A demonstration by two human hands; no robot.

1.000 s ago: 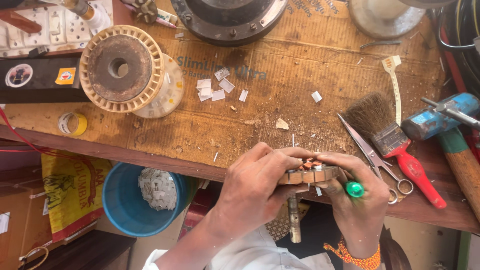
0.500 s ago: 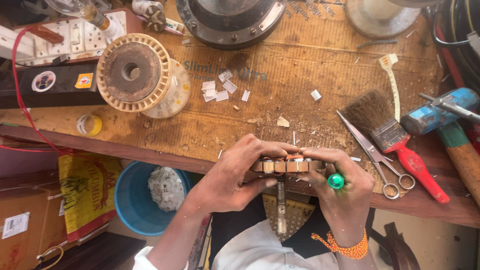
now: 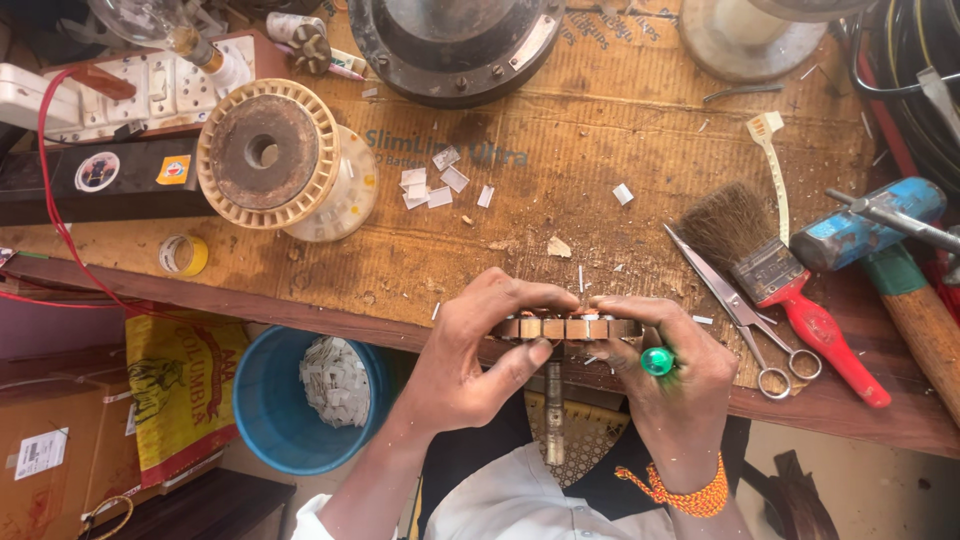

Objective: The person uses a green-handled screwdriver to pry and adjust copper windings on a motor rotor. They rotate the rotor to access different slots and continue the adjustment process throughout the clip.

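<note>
I am holding a motor armature [image 3: 565, 328] edge-on at the near edge of the tabletop [image 3: 600, 130], both hands closed on it. My left hand [image 3: 470, 365] is gripping its left end, thumb underneath, fingers curled over the top. My right hand [image 3: 680, 370] is clamping the right end the same way; a green-stoned ring [image 3: 657, 361] is sitting on one finger and an orange beaded bracelet [image 3: 685, 490] on the wrist. The armature's steel shaft [image 3: 554, 415] is pointing down toward my lap, below the tabletop edge. Copper-coloured segments are showing along the rim between my fingers.

Just right of my right hand, scissors [image 3: 745, 315] are lying on the tabletop, and beside them a red-handled paintbrush [image 3: 790, 290]. Farther right, a blue-headed hammer [image 3: 880, 250] is resting with its wooden handle running off toward the edge. Well apart to the upper left, a cream stator core [image 3: 268, 152] is lying flat, with small white paper slips [image 3: 435, 185] scattered between it and the middle of the tabletop. A small yellow tape roll [image 3: 183, 254] is sitting near the left edge. Below the tabletop, left of my left arm, a blue bucket [image 3: 265, 400] is holding white scraps.
</note>
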